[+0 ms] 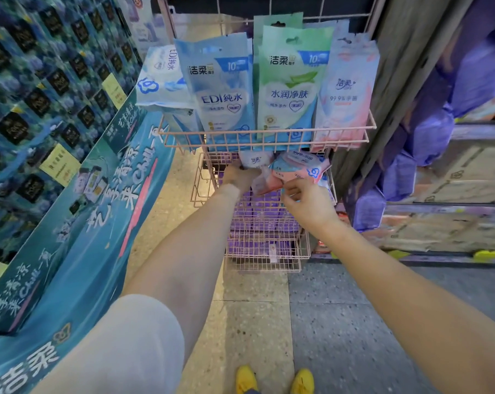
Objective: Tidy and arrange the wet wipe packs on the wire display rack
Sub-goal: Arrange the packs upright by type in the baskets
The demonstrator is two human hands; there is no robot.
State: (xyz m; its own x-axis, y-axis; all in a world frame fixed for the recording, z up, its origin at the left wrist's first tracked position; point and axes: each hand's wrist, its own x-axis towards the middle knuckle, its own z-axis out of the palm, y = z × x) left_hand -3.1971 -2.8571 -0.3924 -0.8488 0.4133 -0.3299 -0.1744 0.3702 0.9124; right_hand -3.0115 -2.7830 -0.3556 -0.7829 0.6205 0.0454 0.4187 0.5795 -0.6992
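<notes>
Packs upright in rack

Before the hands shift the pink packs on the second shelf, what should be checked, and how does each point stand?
1. Left hand on a pink pack: ok, it grips the pack's left end.
2. Right hand hold: cannot tell, its fingers are at the pack's lower edge, contact unclear.
3. Second pink pack seated on the shelf: not ok, it lies tilted across the others.
4. Top-shelf upright packs: ok, the blue, green and pink ones stand behind the front rail.
5. Leftmost blue pack: not ok, it leans out sideways over the rack's left edge.
</notes>
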